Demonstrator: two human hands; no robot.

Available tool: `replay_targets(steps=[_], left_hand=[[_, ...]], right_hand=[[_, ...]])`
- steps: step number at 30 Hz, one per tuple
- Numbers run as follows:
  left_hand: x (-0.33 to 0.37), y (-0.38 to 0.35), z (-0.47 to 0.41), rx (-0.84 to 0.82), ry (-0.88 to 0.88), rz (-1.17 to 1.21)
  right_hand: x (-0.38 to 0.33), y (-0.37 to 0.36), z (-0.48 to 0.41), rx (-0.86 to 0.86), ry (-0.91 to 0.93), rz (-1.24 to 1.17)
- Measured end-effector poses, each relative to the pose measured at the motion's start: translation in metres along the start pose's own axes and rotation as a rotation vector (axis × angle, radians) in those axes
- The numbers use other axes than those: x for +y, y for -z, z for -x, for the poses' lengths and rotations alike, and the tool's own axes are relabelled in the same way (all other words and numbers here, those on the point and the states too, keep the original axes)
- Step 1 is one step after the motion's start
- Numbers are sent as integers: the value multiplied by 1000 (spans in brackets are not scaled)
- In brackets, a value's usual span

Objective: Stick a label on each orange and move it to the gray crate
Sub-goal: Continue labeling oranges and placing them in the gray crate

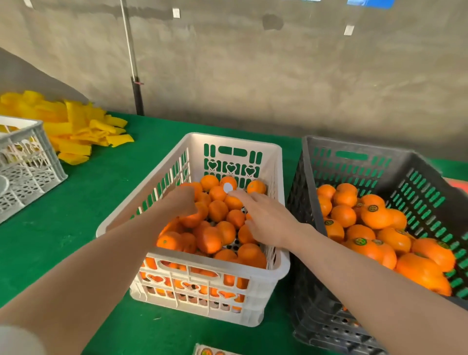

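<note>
- Left hand [182, 202]: motion-blurred; fingertips hidden among oranges [217, 210] in white crate [195, 149]; grip unreadable.
- White disc [228, 187] on a far orange: label or something else, cannot tell.
- Lower oranges: seen only in part through crate slots.
- Label sheet [211, 351]: cut by bottom edge; print blurred.
- Gray crate [329, 144]: right side cut by right edge; labels [372, 208] on its fruit too small to read.
- Small crate [38, 142]: cut by left edge; contents unclear.
- Blue item [369, 3]: cut by top edge.

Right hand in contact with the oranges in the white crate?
Touching. Head view: the right hand lies spread on the oranges in the white crate, with thumb and fingertips resting against the fruit and no gap visible.
</note>
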State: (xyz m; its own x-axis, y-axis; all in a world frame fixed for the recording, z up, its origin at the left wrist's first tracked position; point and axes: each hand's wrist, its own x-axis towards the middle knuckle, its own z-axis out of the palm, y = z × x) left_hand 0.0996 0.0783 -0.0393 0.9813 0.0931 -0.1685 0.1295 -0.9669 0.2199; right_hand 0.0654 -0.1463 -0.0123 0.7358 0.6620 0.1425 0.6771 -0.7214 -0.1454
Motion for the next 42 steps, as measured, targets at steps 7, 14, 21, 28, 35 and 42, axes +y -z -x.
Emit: replay_targets(steps=[7, 14, 21, 28, 35, 42], left_hand=[[-6, -30, -31, -215, -26, -218], [11, 12, -3, 11, -163, 836], [70, 28, 81, 385, -518, 866], [77, 45, 118, -92, -418, 1486], [99, 38, 143, -132, -369, 1526], [115, 30, 163, -165, -413, 1468]], right_hand=[[7, 1, -2, 28, -66, -128], [6, 10, -1, 253, -185, -435], [-4, 38, 11, 262, -201, -1105], [-13, 69, 45, 454, -202, -1257], [-25, 86, 80, 339, -258, -1280], [-28, 89, 110, 426, -269, -1055]])
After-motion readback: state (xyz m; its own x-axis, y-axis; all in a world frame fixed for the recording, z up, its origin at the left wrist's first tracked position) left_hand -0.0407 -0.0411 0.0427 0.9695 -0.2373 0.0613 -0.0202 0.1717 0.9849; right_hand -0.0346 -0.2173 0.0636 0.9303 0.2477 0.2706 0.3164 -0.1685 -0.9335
